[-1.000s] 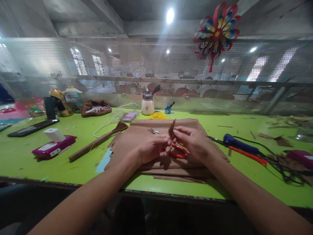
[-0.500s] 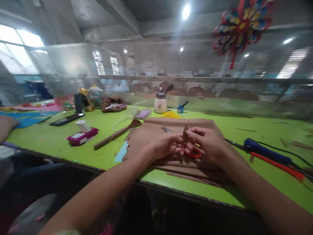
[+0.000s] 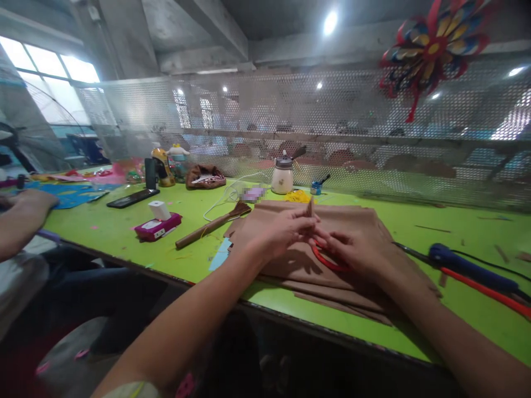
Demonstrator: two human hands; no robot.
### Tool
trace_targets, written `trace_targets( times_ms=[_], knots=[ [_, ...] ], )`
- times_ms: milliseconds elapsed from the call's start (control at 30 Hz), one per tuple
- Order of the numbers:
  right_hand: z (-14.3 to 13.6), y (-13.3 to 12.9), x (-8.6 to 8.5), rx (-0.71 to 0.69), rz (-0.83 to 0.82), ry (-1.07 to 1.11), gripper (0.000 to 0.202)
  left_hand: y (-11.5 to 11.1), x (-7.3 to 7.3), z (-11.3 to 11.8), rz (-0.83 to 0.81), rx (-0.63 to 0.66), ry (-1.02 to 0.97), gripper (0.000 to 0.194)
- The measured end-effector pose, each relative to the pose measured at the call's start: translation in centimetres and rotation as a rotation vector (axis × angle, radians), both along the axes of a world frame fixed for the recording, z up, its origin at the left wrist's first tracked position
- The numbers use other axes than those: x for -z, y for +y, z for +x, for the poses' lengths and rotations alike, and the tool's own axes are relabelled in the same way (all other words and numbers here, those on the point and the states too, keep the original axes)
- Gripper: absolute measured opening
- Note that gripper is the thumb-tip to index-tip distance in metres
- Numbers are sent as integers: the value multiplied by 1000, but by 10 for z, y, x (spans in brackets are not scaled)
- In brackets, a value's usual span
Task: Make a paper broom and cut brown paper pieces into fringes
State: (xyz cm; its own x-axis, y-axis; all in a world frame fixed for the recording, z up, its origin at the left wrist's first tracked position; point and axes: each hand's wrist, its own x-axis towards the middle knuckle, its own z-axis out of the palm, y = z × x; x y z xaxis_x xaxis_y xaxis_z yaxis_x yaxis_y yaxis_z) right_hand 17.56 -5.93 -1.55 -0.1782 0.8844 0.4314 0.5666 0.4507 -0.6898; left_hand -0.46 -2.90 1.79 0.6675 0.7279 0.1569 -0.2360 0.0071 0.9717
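My left hand [image 3: 286, 229] is closed on a small brown piece [image 3: 311, 208] that sticks up above its fingertips. Close beside it, my right hand [image 3: 352, 246] has its fingers at the red-handled scissors [image 3: 326, 260]; the scissors' blades are hidden. Both hands are over a stack of brown sheets [image 3: 357, 218] near the table's front edge. Left of the stack lies a rolled brown stick with a fringed end [image 3: 207, 228]. A light blue piece [image 3: 219, 254] shows at the stack's left edge.
On the green table [image 3: 124, 221] are a purple box [image 3: 157, 226], a phone [image 3: 133, 198], a jar [image 3: 282, 176], a small blue pot [image 3: 316, 188], yellow strands [image 3: 298, 196] and a blue-handled tool [image 3: 468, 268]. Another person's arm [image 3: 27, 218] is at far left.
The view has shifted left. My right hand has moved down from the brown piece to the red scissors handles, while my left fingers have closed round the piece. Another person's hand has appeared.
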Motion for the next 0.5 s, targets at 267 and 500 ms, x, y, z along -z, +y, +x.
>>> trace_targets(
  times_ms=[267,500],
  knots=[
    [-8,-2,6,53,71,-228,24,37,-34,-120,305,-647,131,4],
    [-15,-11,-10,306,103,-360,26,49,-9,-221,435,-986,865,17]
  ],
)
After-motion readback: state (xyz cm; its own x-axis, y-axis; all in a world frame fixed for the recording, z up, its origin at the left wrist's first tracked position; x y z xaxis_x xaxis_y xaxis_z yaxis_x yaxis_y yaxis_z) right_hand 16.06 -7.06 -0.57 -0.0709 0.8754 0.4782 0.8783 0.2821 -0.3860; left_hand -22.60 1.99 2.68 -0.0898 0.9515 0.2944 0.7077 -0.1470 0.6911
